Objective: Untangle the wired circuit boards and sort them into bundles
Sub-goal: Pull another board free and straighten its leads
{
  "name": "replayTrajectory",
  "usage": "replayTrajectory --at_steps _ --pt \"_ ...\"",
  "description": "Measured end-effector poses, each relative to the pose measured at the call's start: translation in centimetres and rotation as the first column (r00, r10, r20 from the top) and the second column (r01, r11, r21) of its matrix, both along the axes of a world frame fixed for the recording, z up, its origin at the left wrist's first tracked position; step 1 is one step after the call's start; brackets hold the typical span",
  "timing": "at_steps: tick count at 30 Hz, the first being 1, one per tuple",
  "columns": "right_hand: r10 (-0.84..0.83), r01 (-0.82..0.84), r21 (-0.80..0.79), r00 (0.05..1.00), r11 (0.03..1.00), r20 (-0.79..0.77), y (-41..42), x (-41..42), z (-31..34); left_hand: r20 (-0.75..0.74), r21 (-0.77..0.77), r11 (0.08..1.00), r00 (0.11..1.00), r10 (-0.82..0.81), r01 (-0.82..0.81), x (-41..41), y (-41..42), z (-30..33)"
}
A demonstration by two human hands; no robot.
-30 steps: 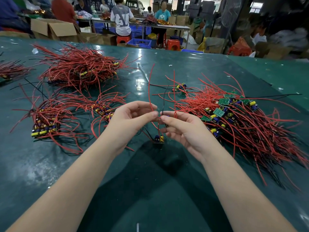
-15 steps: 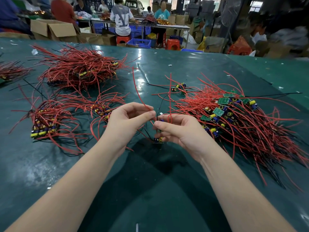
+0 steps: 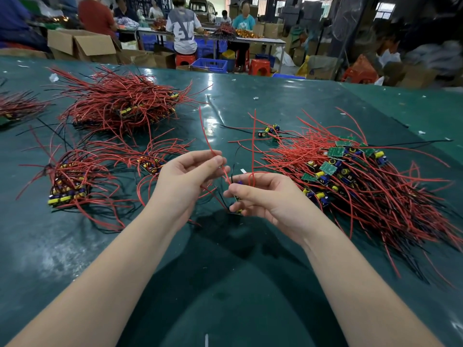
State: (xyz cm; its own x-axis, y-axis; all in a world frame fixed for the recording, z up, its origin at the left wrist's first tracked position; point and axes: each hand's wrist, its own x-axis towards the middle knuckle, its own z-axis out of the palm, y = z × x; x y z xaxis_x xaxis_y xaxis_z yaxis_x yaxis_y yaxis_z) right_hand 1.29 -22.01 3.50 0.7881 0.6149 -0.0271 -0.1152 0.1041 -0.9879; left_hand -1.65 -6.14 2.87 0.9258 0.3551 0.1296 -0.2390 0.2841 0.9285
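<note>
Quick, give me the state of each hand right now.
Left hand: pinching a red wire between thumb and fingers.
Right hand: holding a small circuit board by its wires.

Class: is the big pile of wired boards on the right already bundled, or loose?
Loose. The right pile sprawls on the table, its red wires fanning out in all directions and green boards lying at mixed angles; no tie is visible.

Cardboard boxes, red stools, a blue crate beyond the table.
</note>
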Motion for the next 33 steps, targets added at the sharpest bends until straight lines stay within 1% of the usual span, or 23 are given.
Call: replayTrajectory --at_steps 3,6,8,10,14,17,20,21,23,25,27,30,33 --pt "0.01 -0.006 -0.055 0.997 0.998 0.072 0.0 -0.2 -0.1 -0.018 0.06 0.998 1.0 0.0 0.001 0.0 -0.2 -0.2" --pt "-0.026 0.042 -0.123 0.992 0.992 0.123 0.1 -0.3 -0.2 -0.078 0.115 0.993 0.997 -0.009 0.018 0.1 -0.1 -0.3" --pt "-0.056 0.079 -0.15 0.986 0.986 0.156 0.2 -0.2 -0.3 -0.116 0.097 0.994 0.992 -0.046 0.058 0.2 -0.1 -0.1" --pt "-0.08 0.113 -0.166 0.978 0.98 0.192 0.3 -0.1 -0.4 -0.116 0.046 0.994 0.988 -0.097 0.103 0.1 -0.3 0.0" --pt "-0.13 0.195 -0.208 0.949 0.959 0.288 0.4 0.2 -0.9 -0.102 0.101 0.989 0.99 -0.095 0.105 -0.1 -0.4 0.0" --pt "-0.174 0.297 -0.237 0.885 0.925 0.432 0.5 0.4 -1.3 -0.111 0.169 0.981 0.99 -0.082 0.1 -0.1 -0.1 -0.1" --pt "-0.155 0.379 -0.265 0.784 0.887 0.601 0.5 0.7 -1.6 -0.118 0.221 0.971 0.991 -0.062 0.087 -0.1 -0.1 -0.1" --pt "-0.148 0.4 -0.271 0.756 0.876 0.638 0.5 0.7 -1.7 -0.114 0.233 0.97 0.992 -0.047 0.073 -0.2 -0.2 -0.1" --pt "-0.164 0.435 -0.265 0.729 0.86 0.665 0.6 0.7 -1.6 -0.101 0.243 0.969 0.995 -0.026 0.05 -0.2 -0.2 -0.1" --pt "-0.191 0.45 -0.243 0.724 0.86 0.663 0.6 0.7 -1.6 -0.08 0.246 0.968 0.997 -0.022 0.041 -0.2 -0.1 0.0" --pt "-0.219 0.425 -0.213 0.759 0.88 0.613 0.6 0.6 -1.4 -0.058 0.213 0.976 0.998 -0.031 0.042 -0.3 0.1 0.1" --pt "-0.246 0.327 -0.131 0.872 0.936 0.423 0.4 0.5 -0.9 -0.043 0.123 0.991 0.998 -0.053 0.058 -0.4 0.4 0.3" --pt "-0.202 0.231 -0.081 0.943 0.97 0.266 0.3 0.3 -0.6 -0.015 0.081 0.996 0.999 -0.043 0.044 -0.5 0.3 0.5"
